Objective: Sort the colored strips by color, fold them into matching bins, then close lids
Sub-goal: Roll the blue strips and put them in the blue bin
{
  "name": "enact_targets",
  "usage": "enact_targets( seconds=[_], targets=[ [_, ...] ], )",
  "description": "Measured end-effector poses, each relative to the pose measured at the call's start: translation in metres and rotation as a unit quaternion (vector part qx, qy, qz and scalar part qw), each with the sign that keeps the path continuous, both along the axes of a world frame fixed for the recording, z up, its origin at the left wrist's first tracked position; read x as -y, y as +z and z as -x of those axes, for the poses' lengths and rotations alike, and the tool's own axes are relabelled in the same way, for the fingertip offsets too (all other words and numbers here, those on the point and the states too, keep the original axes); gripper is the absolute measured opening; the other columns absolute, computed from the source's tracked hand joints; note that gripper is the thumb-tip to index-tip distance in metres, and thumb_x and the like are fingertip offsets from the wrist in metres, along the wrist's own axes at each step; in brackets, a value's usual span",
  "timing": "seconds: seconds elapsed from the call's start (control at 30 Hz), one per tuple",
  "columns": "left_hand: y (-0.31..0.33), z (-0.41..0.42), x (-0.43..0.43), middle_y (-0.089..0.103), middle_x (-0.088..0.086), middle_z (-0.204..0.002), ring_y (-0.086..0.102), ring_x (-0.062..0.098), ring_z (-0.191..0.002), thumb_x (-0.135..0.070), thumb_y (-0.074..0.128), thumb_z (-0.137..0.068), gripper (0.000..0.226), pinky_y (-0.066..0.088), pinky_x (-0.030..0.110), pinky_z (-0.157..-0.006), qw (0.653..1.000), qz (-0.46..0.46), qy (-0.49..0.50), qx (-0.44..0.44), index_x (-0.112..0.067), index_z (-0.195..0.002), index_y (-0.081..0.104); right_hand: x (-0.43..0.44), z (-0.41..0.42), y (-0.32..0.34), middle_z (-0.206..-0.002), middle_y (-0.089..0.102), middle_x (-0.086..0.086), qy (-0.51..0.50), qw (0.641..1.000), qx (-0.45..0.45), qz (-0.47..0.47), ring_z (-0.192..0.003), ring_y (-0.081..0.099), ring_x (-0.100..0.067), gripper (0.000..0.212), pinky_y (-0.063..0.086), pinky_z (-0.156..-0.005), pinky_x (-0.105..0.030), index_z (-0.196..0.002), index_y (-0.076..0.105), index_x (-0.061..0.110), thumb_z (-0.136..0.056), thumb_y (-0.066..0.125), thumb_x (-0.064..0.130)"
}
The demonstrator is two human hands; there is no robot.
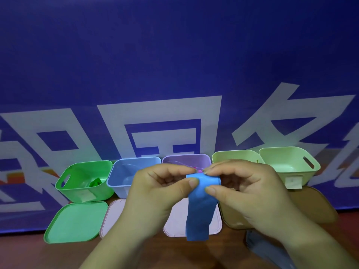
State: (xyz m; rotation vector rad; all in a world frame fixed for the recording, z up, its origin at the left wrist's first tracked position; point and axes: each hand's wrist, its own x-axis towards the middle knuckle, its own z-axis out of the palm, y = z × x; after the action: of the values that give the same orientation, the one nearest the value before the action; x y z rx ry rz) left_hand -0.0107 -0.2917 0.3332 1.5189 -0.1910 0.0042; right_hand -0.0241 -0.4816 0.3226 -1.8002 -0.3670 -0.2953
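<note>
Long blue strip: plain.
Square plastic bins: green bin, light blue bin, lilac bin, two pale lime bins.
Flat lids: green lid, pale pink lids, tan lids.
Backdrop banner: deep blue, large white characters.
Table: brown.

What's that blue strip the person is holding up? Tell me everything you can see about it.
The blue strip is a flat, plain band, matte and soft-looking, perhaps felt or foam. Its top end is folded over and pinched between the left hand and the right hand, thumbs on the near face. The rest hangs straight down, loose, in front of a pale pink lid. It is held before the row of bins, inside none of them.
</note>
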Motion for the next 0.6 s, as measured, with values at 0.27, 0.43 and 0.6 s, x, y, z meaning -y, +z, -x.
enact_targets(
  seconds=[0.27,0.43,0.6],
  targets=[
    [0.001,0.002,-0.001,0.072,0.009,-0.068,0.065,0.017,-0.060,-0.008,0.085,-0.057,0.019,0.052,0.020,-0.057,0.998,0.040,-0.038,-0.033,-0.017,-0.074,0.080,-0.002,0.004,-0.002,-0.093,0.075,0.006,-0.016,1.000,0.003,0.009,-0.084,0.071,-0.020,0.030,0.059,-0.073,-0.036,-0.095,0.076,0.035,-0.069,0.083,0.023],
    [-0.001,0.004,-0.005,0.075,0.001,-0.075,0.067,0.011,-0.070,-0.016,0.081,-0.066,0.015,0.052,0.018,-0.066,0.998,-0.009,-0.047,0.031,-0.021,-0.080,0.080,-0.002,0.006,-0.001,-0.089,0.077,0.001,0.004,0.995,-0.077,-0.058,-0.083,0.074,-0.016,0.030,0.058,-0.074,-0.026,-0.092,0.078,0.031,-0.064,0.083,0.023],
    [-0.009,0.003,-0.010,0.077,0.006,-0.090,0.070,0.028,-0.084,-0.013,0.081,-0.069,0.023,0.057,0.026,-0.074,0.995,-0.041,-0.046,0.077,-0.025,-0.089,0.079,-0.004,0.004,-0.001,-0.088,0.078,0.000,0.011,0.989,-0.116,-0.088,-0.082,0.075,-0.018,0.030,0.058,-0.075,-0.026,-0.090,0.078,0.029,-0.062,0.086,0.024]
  ],
)
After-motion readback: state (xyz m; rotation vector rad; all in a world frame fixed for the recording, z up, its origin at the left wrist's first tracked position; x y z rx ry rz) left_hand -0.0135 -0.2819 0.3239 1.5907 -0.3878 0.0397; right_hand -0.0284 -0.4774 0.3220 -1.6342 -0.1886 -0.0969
